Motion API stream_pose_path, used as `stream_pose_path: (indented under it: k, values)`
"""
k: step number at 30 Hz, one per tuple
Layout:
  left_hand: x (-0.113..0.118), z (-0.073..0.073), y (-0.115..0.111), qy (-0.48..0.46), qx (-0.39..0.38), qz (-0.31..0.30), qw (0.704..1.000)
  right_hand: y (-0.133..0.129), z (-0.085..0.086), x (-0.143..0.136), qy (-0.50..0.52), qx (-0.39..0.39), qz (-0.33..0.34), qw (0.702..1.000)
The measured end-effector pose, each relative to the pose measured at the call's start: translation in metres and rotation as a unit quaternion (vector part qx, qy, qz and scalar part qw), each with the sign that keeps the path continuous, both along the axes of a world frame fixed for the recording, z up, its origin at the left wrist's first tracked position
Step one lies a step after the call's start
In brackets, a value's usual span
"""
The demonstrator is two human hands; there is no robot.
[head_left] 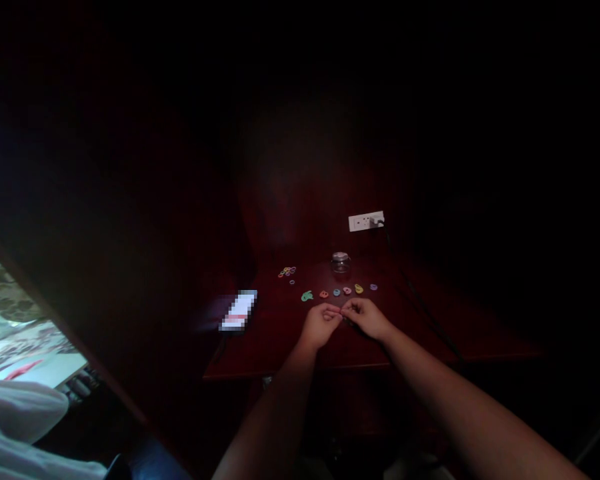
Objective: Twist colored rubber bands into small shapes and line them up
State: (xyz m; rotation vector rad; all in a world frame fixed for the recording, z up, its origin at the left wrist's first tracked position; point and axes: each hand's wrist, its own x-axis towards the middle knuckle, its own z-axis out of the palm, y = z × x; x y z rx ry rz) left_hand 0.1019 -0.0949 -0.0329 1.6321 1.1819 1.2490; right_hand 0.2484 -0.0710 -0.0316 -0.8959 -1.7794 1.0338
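Observation:
My left hand (324,321) and my right hand (366,317) meet fingertip to fingertip above the dark red desk. Both are closed in a pinch; whatever is between the fingertips is too small to make out. Just beyond them lies a row of small coloured bands sorted into piles: a green pile (307,296), an orange pile (324,294), a blue pile (337,293), a pink pile (347,291), a yellow pile (359,289) and a purple pile (373,287). Farther left sits a mixed cluster of bands (287,272), with a single band (292,282) near it.
A clear lidded jar (341,263) stands behind the row. At the desk's left side is a lit phone (239,311). A power socket (366,221) with a plug is on the back wall, and a dark cable (430,317) runs along the right. The desk's front edge (330,368) is near my forearms.

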Motion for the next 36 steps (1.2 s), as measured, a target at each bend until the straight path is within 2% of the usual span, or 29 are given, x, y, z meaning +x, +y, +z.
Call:
stream_pose_path:
  k: [4,12,18,23,36]
  values:
    - [0.0016,0.0019,-0.0015,-0.008,0.001,0.010,1.000,-0.0012,0.0015,0.0014,-0.013,0.002,0.008,1.000]
    - [0.0003,-0.0031,0.0041,-0.030,0.003,0.023,0.999,-0.0014,0.0022,0.0024,-0.025,0.027,-0.004,0.999]
    - [0.0002,0.0000,0.0015,-0.029,0.018,0.035,0.999,0.0019,-0.0008,0.0030,-0.015,0.014,-0.010,1.000]
    - [0.0005,0.0029,0.0003,-0.041,0.012,0.012,0.999,0.0034,-0.0011,0.0026,-0.016,0.033,-0.044,0.998]
    - [0.0017,0.0057,-0.0008,-0.033,0.015,-0.009,0.999,0.0017,-0.0002,0.0003,0.006,0.010,-0.027,1.000]
